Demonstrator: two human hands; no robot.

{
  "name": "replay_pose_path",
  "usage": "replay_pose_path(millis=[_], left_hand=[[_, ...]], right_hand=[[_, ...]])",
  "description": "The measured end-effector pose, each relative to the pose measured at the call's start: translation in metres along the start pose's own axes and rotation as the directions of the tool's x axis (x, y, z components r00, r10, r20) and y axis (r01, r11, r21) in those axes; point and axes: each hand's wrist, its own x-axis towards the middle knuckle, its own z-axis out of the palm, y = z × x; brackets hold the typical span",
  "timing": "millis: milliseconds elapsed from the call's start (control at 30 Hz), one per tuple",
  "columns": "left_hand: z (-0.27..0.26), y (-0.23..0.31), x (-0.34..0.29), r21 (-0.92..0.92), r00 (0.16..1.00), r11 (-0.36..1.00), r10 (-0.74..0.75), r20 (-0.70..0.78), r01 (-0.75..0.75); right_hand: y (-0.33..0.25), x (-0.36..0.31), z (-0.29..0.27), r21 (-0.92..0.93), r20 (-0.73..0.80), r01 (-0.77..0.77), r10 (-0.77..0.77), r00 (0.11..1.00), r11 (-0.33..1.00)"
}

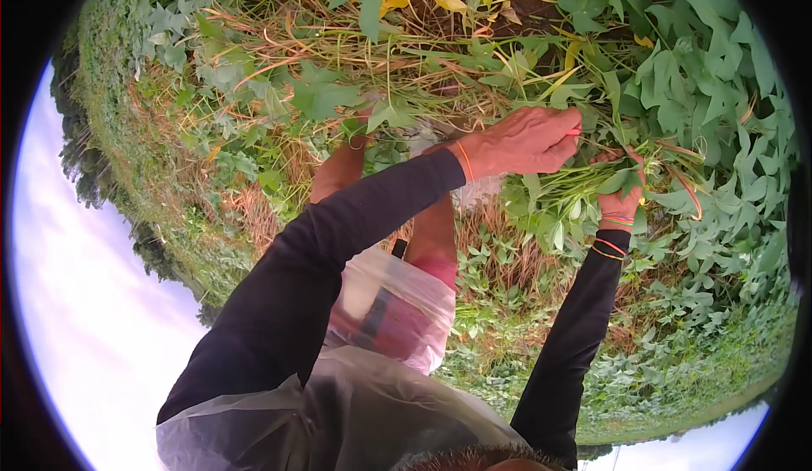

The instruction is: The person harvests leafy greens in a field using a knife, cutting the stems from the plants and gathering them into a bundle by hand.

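Observation:
My right hand [622, 190] is closed around a bunch of leafy green stems [562, 185], whose cut-looking ends and leaves stick out on both sides of the fist. Close by on its left, my left hand [526, 139] has its fingers pressed together in a pinch. A small pinkish-red bit shows at its fingertips, too small to name. Between the two hands runs a thin stem. An orange band [465, 160] circles my left wrist, and several coloured bands [617, 220] sit on my right wrist and over the dark sleeve cuff.
Dense lobed green vines [710, 73] grow on the right and behind the hands. Dry brown stalks [338, 48] lie tangled across the ground. My bare legs [433, 226] stand among the plants, below a clear plastic cover [393, 302]. Trees [80, 133] edge the field at left.

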Motion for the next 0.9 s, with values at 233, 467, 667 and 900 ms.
replay_pose_path(millis=[233, 467, 667, 900], left_hand=[[-0.037, -0.041, 0.029, 0.003, 0.957, 0.965, -0.258, -0.134, 0.261], [-0.104, -0.049, -0.001, 0.148, 0.942, 0.944, -0.26, -0.213, 0.295], [-0.214, -0.002, -0.003, 0.262, 0.763, 0.916, -0.067, -0.643, 0.302], [-0.273, 0.043, 0.14, 0.732, 0.819, 0.67, 0.347, -0.457, 0.124]], right_hand=[[0.038, -0.001, 0.006, -0.07, -0.048, 0.034, -0.038, 0.998, 0.997], [0.11, -0.013, 0.035, -0.128, -0.201, 0.022, -0.047, 0.979, 0.992], [0.147, -0.074, 0.005, -0.271, 0.019, -0.11, 0.12, 0.993, 0.956], [0.174, -0.154, 0.015, -0.342, 0.195, -0.214, 0.292, 0.936, 0.915]])
